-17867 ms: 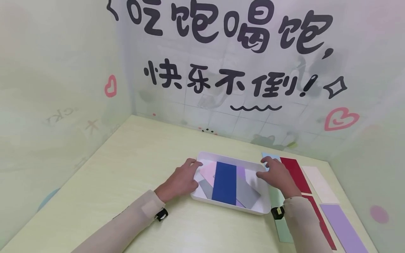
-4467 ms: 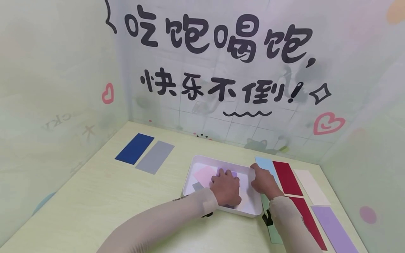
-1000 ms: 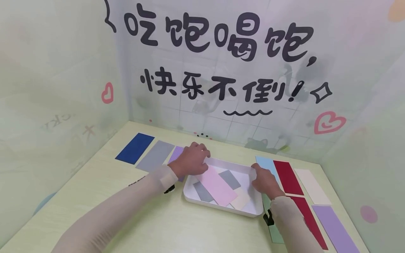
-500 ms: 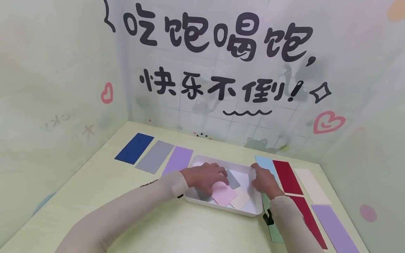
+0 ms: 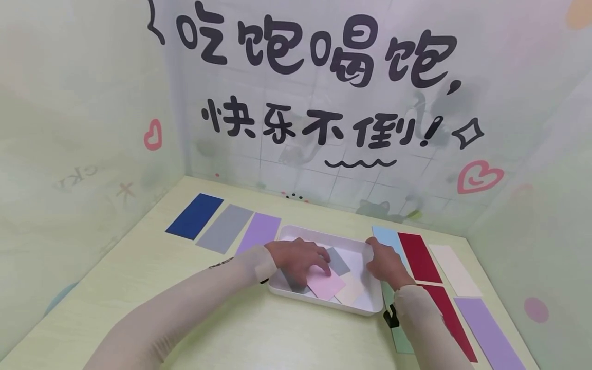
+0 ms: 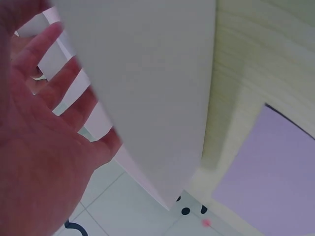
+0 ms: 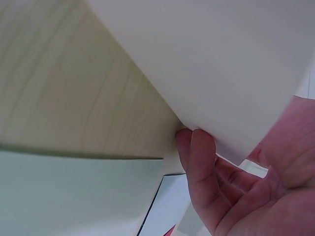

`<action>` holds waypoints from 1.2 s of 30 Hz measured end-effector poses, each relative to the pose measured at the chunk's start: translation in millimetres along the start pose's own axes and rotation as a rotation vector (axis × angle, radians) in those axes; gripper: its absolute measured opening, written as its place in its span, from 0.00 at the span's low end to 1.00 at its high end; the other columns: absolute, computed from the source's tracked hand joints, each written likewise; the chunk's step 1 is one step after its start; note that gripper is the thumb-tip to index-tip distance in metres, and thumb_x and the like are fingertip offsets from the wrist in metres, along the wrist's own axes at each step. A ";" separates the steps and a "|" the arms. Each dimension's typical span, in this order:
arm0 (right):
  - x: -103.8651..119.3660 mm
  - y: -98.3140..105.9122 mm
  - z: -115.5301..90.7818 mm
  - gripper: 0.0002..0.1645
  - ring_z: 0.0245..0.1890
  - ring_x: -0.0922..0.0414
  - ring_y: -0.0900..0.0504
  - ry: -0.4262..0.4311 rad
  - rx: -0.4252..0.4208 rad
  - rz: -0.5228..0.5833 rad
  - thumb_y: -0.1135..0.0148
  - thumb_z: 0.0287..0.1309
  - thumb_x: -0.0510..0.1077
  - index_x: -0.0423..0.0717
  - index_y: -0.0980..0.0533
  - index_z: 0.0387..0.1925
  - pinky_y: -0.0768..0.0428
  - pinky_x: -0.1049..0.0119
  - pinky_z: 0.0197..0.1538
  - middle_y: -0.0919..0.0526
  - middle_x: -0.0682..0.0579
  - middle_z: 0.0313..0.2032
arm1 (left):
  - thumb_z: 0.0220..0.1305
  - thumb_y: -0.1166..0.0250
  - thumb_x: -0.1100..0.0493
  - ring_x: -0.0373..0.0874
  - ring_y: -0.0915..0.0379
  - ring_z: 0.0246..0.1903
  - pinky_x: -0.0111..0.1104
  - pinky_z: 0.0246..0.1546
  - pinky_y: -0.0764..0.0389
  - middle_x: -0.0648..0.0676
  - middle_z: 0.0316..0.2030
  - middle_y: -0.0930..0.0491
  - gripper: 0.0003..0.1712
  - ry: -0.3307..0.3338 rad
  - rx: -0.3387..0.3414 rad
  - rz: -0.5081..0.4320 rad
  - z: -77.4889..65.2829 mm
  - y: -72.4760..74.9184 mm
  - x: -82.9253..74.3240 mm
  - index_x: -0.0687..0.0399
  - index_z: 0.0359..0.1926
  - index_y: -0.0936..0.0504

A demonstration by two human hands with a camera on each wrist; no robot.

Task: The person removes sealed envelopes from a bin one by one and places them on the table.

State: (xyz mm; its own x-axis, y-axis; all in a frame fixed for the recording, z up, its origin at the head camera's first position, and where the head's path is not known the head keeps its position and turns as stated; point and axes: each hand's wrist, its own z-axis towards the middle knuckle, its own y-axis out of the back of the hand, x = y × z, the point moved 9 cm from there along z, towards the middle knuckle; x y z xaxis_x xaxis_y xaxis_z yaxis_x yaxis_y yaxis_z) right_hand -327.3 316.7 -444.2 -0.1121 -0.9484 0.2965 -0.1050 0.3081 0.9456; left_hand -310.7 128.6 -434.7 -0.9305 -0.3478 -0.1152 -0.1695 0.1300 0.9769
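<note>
A white tray (image 5: 319, 303) sits on the table, with my right hand (image 5: 388, 264) gripping its right side. In the right wrist view, fingertips (image 7: 202, 142) curl against the tray's lower edge. My left hand (image 5: 300, 257) reaches over the tray's left wall, its fingers spread and touching or just above a pink card (image 5: 327, 284), which it partly covers. The left wrist view shows the fingers (image 6: 59, 83) loosely bent behind the tray wall; their tips are hidden. Around the pink card lie grey cards (image 5: 339, 261) and a cream card (image 5: 351, 290).
Left of the tray, a blue card (image 5: 195, 216), a grey card (image 5: 225, 228) and a purple card (image 5: 259, 234) stand in a row. To the right lie light blue (image 5: 386, 236), red (image 5: 420, 257), cream (image 5: 455, 270), purple (image 5: 490, 334) and green (image 5: 403, 341) cards. Printed walls enclose the table.
Blue, grey and purple cards have gone from the tray to the table's left side. Over the last second my left hand moved right, from the purple card to the pink one. The right hand stays put.
</note>
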 end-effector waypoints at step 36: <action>-3.5 -2.4 0.3 0.38 0.47 0.44 0.22 -0.034 0.000 0.008 0.33 0.56 0.35 0.41 0.36 0.67 0.20 0.47 0.47 0.24 0.37 0.56 | 0.51 0.28 0.43 0.38 0.39 0.52 0.35 0.47 0.36 0.44 0.57 0.34 0.29 0.060 -0.048 -0.122 10.7 5.3 11.5 0.28 0.58 0.22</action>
State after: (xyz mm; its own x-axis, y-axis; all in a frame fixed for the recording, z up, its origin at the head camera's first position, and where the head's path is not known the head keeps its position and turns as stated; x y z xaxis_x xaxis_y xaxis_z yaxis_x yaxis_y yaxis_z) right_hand -326.9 319.2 -447.6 -0.1464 -0.9428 0.2996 -0.1037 0.3159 0.9431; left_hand -325.7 135.2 -432.7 -0.8823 -0.4138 -0.2243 -0.2636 0.0395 0.9638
